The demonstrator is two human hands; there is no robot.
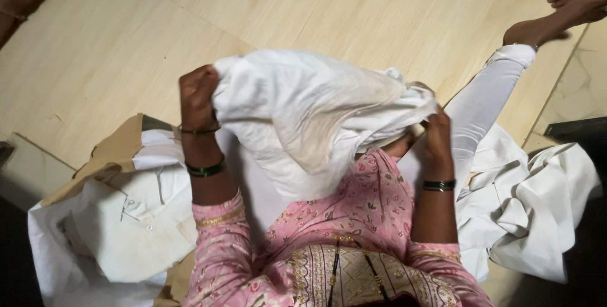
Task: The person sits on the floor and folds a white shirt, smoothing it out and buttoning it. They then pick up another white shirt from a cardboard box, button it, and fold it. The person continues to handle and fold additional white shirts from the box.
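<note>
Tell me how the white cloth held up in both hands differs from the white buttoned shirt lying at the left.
The white cloth is lifted off the floor, gripped by the left hand and right hand; the white buttoned shirt lies untouched on brown paper. The cloth is bunched; the shirt lies flatter, buttons showing. Both are white fabric.

She wears a pink tunic [354,218] with small flower print and gold trim at the sleeves, white leggings [480,101], and dark green bangles [205,169] on both wrists.
</note>
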